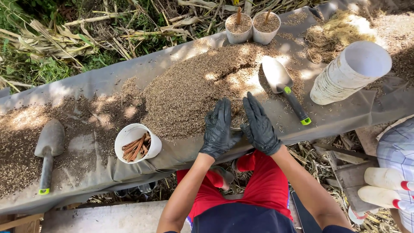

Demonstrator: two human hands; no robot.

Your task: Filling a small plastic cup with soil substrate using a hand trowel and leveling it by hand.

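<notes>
Both my hands wear black gloves. My left hand (218,128) and my right hand (259,125) lie flat, fingers together, on either side of a small cup (236,125) at the near edge of a heap of brown husk mix (194,92). The cup is mostly hidden between my palms. The heap lies on a grey sheet (103,82) over a long bench. A metal trowel with a black and green handle (284,88) rests on the heap just right of my right hand.
A white cup holding brown sticks (137,143) lies tipped at the left. A second trowel (48,151) lies far left. Two filled cups with sticks (252,26) stand at the back. A stack of white cups (350,71) lies at right. Another person's gloved hand (386,186) shows at lower right.
</notes>
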